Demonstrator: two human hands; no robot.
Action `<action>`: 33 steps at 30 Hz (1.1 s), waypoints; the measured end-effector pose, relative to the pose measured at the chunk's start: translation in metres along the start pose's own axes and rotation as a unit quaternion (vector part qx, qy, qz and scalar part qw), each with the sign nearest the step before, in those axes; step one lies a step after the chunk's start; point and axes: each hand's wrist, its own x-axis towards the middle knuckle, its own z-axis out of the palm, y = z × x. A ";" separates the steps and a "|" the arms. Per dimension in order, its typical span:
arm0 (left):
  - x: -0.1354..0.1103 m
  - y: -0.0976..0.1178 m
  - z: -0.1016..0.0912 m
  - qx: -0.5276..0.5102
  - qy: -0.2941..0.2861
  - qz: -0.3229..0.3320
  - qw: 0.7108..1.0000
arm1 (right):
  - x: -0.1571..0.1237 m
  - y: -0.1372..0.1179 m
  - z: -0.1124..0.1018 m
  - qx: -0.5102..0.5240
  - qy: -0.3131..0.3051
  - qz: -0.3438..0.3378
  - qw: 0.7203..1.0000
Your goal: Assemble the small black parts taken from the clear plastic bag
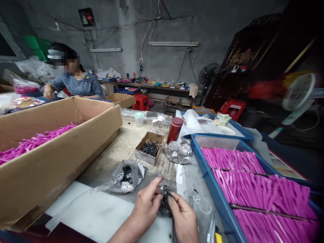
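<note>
My left hand (148,207) and right hand (183,219) both pinch the bag (164,204), held between them, fingers closed on its film. Risk: uneven pull tears film or bag tips; contents scatter toward tray (215,192) right of hands.

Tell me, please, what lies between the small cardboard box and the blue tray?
In the head view, a crumpled clear bag lies between the box and the tray, with a red bottle standing just behind it.
</note>
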 end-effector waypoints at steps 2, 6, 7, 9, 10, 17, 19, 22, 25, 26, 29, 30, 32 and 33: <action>0.014 -0.004 -0.008 -0.015 0.033 -0.043 0.998 | 0.002 0.003 -0.003 -0.037 -0.013 -0.018 0.999; 0.061 -0.018 -0.026 -0.006 0.141 -0.067 0.988 | 0.008 0.006 -0.004 -0.166 -0.059 -0.126 0.976; 0.075 -0.021 -0.029 0.015 0.160 -0.070 0.984 | 0.009 0.005 -0.003 -0.197 -0.070 -0.154 0.966; 0.100 -0.025 -0.035 0.057 0.150 -0.073 0.984 | 0.011 0.005 0.000 -0.251 -0.091 -0.202 0.942; 0.110 -0.026 -0.038 0.065 0.144 -0.072 0.985 | 0.012 0.006 0.002 -0.276 -0.102 -0.221 0.930; 0.097 -0.022 -0.069 0.167 0.068 -0.065 0.981 | 0.013 0.017 0.003 -0.403 -0.180 -0.229 0.868; 0.078 -0.023 -0.082 0.198 0.025 -0.072 0.977 | 0.014 0.018 0.002 -0.423 -0.193 -0.219 0.858; 0.054 -0.029 -0.096 0.243 -0.040 -0.082 0.966 | 0.016 0.016 0.003 -0.449 -0.209 -0.205 0.844; 0.041 -0.039 -0.098 0.289 -0.087 -0.095 0.949 | 0.018 0.015 0.005 -0.469 -0.213 -0.196 0.835; 0.039 -0.041 -0.097 0.303 -0.097 -0.101 0.943 | 0.018 0.015 0.006 -0.474 -0.213 -0.194 0.832; 0.037 -0.045 -0.090 0.338 -0.118 -0.121 0.926 | 0.019 0.018 0.006 -0.483 -0.217 -0.199 0.825; 0.037 -0.044 -0.087 0.346 -0.123 -0.128 0.921 | 0.019 0.019 0.007 -0.483 -0.216 -0.204 0.824; 0.039 -0.043 -0.083 0.357 -0.129 -0.142 0.914 | 0.019 0.021 0.007 -0.481 -0.209 -0.215 0.823; 0.039 -0.043 -0.081 0.361 -0.131 -0.147 0.912 | 0.020 0.021 0.008 -0.483 -0.203 -0.219 0.823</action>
